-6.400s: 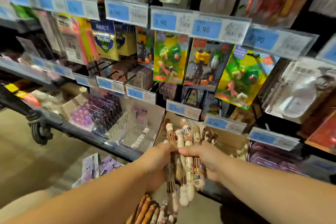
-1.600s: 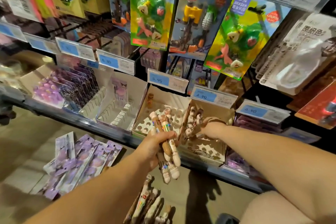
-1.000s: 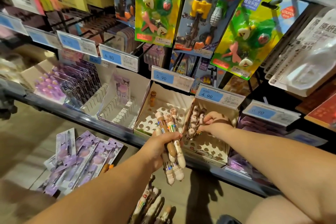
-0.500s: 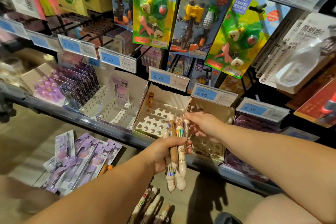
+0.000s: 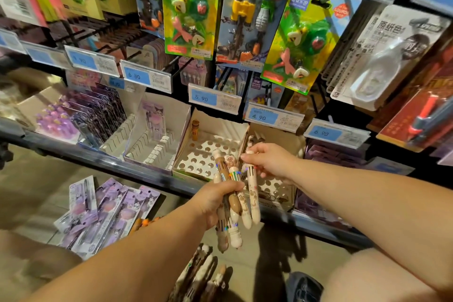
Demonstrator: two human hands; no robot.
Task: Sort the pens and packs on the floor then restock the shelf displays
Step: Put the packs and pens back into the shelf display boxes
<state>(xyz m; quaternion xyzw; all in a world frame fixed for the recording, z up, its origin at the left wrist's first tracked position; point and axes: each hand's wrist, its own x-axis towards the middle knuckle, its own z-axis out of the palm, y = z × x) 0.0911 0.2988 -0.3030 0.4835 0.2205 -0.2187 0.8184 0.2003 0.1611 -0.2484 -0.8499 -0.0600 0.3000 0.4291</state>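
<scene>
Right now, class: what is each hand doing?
Left hand: closed around a bunch of multicolour pens.
Right hand: pinching one cream pen.

Both forearms are bare to the edge of view, with no sleeves, watch, bracelet or rings showing. The left hand (image 5: 215,201) and right hand (image 5: 269,159) wear no gloves. Bare knees show at the lower corners. The fingers (image 5: 247,156) carry no visible markings.

Hanging eraser packs (image 5: 190,7), price tags (image 5: 214,99)
</scene>
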